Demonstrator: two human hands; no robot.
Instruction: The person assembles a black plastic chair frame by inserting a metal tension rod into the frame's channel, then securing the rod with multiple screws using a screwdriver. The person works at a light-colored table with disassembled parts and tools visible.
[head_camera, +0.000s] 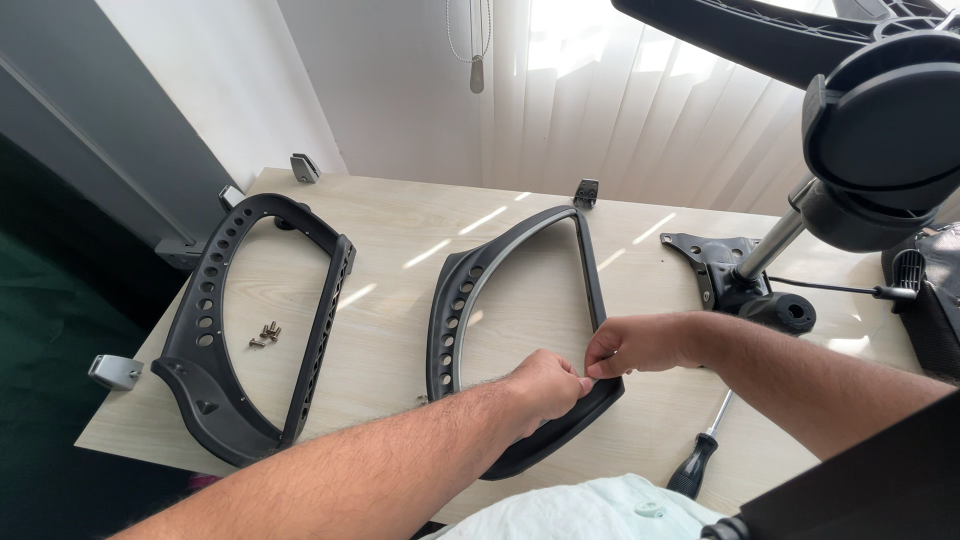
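The fingertips of both hands met at one spot on the near end of the right armrest (520, 300) — the right hand (635, 345) pinched, thumb against forefinger, on something too small to make out, the left hand (545, 385) curled with its fingers closed against the frame's edge just beside it. To my eye the job there wanted a steady frame: the left hand pressing the armrest flat on the table (400, 215) while the right kept its pinch light and square, since a tiny part would slip easily on that smooth wood. The armrest lay flat near the table's middle, a black plastic loop, narrow at the far end and broad at the near one, with a row of round holes down its left side and a pale grey band inside the rim. Its twin (255, 330) lay well apart to the left, a few screws (265, 333) inside its loop. A screwdriver (700, 455) rested near the right forearm, and a chair base (740, 275) stood beyond.
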